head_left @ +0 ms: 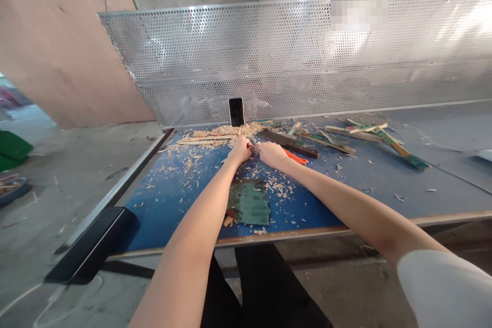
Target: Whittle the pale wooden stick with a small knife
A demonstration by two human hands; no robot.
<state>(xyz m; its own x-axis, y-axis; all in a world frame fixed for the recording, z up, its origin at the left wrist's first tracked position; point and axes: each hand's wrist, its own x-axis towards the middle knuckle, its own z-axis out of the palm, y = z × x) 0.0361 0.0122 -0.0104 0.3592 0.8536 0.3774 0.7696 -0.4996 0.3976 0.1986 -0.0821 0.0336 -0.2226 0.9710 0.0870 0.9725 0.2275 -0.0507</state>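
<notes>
Wood shavings [246, 129] litter the blue tabletop [159, 215]. Left hand [241, 150] and right hand [271, 155] curl closed, near each other; I can't see what they grip.

The slim, bright orange-red object [299, 158] lies on the blue surface [165, 205], partly hidden by the right hand [271, 154]. Anything between the fingers is too small to tell.
</notes>
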